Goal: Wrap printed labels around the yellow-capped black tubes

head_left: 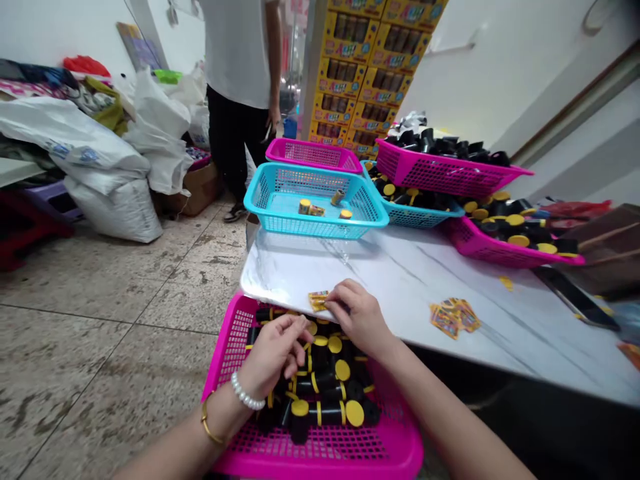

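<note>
My left hand (pixel 280 350), with a pearl bracelet and a gold bangle at the wrist, hovers over a pink basket (pixel 320 460) of black cylinders with yellow caps (pixel 333 413). Its fingers are curled with thumb and index close together; anything between them is too small to make out. My right hand (pixel 357 313) is at the front edge of the white marbled table (pixel 390 280), its fingertips pinched on a small yellow printed label (pixel 318 300). More labels (pixel 454 316) lie in a loose pile to the right.
Behind, a blue basket (pixel 315 227) holds several label-wrapped cylinders. Further baskets (pixel 440 173) of black and yellow pieces stand at the right, near a phone (pixel 575 297). A person (pixel 240 60) stands beyond, by stacked yellow boxes (pixel 370 73). White sacks (pixel 115 193) line the left.
</note>
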Demonstrator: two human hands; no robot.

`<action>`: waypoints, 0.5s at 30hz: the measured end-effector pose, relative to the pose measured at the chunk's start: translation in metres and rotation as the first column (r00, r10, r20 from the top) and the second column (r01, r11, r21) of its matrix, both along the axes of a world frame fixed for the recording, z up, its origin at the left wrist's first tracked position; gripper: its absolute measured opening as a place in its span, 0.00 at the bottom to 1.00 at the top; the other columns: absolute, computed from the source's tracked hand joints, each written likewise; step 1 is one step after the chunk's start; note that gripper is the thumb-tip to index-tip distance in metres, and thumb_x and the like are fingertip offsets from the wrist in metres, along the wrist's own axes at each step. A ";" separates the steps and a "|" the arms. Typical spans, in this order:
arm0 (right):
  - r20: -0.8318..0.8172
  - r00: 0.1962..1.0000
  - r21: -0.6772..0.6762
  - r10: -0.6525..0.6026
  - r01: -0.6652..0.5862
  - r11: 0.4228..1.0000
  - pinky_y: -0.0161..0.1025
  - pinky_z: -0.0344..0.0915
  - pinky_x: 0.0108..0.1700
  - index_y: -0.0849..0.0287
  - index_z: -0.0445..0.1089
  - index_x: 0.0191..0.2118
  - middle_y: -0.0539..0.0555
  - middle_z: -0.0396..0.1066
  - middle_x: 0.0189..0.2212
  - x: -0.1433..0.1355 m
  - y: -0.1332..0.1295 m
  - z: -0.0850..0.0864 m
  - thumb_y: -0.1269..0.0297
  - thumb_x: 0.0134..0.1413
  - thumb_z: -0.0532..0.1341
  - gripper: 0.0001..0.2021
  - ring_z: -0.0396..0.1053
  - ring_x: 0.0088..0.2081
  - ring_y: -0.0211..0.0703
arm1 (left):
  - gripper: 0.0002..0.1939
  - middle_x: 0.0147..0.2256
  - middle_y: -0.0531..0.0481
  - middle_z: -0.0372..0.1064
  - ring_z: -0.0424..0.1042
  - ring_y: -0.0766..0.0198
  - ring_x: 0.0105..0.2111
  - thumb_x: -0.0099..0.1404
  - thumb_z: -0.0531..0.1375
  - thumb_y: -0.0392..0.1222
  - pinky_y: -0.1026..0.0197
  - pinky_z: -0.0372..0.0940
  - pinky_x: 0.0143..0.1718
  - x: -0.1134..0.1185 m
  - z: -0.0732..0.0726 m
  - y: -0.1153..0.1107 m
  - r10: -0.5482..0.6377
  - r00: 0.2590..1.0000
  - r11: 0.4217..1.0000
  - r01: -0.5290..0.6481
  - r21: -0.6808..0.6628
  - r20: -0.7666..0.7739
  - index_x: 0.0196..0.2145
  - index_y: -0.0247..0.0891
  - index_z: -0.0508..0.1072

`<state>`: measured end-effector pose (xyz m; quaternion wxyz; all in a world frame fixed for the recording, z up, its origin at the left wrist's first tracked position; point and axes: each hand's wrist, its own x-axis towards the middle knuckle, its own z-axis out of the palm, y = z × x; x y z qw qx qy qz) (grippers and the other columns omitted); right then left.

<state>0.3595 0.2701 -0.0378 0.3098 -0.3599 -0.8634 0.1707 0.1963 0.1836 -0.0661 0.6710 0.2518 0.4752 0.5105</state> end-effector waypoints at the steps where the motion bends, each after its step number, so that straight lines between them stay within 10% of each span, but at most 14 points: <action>1: -0.029 1.000 0.012 0.011 -0.011 1.000 0.40 0.66 0.40 0.58 0.73 0.33 0.55 0.68 0.31 0.002 -0.008 0.000 0.71 0.59 0.58 0.07 0.67 0.36 0.43 | 0.20 0.28 0.51 0.71 0.63 0.74 0.15 0.59 0.63 0.55 0.74 0.50 0.10 0.002 0.002 0.001 -0.010 1.000 1.000 0.010 0.010 0.015 0.38 0.34 0.68; 5: -0.158 0.982 -0.018 0.102 -0.106 0.994 0.41 0.68 0.39 0.55 0.74 0.39 0.56 0.70 0.35 0.015 -0.042 0.001 0.69 0.59 0.59 0.07 0.68 0.37 0.44 | 0.16 0.15 0.58 0.62 0.54 0.75 0.10 0.62 0.61 0.51 0.73 0.47 0.10 0.007 0.006 -0.005 -0.011 0.994 0.995 0.022 0.098 -0.110 0.38 0.35 0.70; 8: -0.364 0.928 -0.356 -0.082 -0.058 0.933 0.38 0.68 0.32 0.56 0.72 0.43 0.56 0.71 0.34 0.026 -0.063 -0.001 0.62 0.59 0.60 0.09 0.70 0.31 0.41 | 0.09 0.19 0.53 0.69 0.65 0.70 0.17 0.63 0.61 0.45 0.69 0.60 0.18 0.006 0.010 -0.019 0.151 0.912 0.956 -0.036 0.291 -0.382 0.34 0.36 0.74; 13: -0.339 0.909 -0.886 -0.244 -0.220 0.408 0.28 0.55 0.16 0.63 0.70 0.33 0.53 0.72 0.21 0.028 -0.080 -0.002 0.48 0.57 0.59 0.19 0.62 0.16 0.32 | 0.08 0.37 0.45 0.77 0.74 0.60 0.39 0.63 0.60 0.36 0.59 0.68 0.43 0.003 0.017 -0.039 0.224 0.773 0.774 0.229 0.591 -0.593 0.38 0.40 0.79; 15: -0.306 0.917 -0.912 -0.257 -0.204 0.357 0.27 0.52 0.15 0.62 0.69 0.28 0.49 0.69 0.16 0.024 -0.083 -0.003 0.50 0.53 0.63 0.18 0.59 0.13 0.29 | 0.10 0.39 0.45 0.76 0.74 0.60 0.40 0.63 0.60 0.35 0.59 0.69 0.43 0.004 0.015 -0.043 0.228 0.765 0.799 0.207 0.565 -0.602 0.42 0.41 0.78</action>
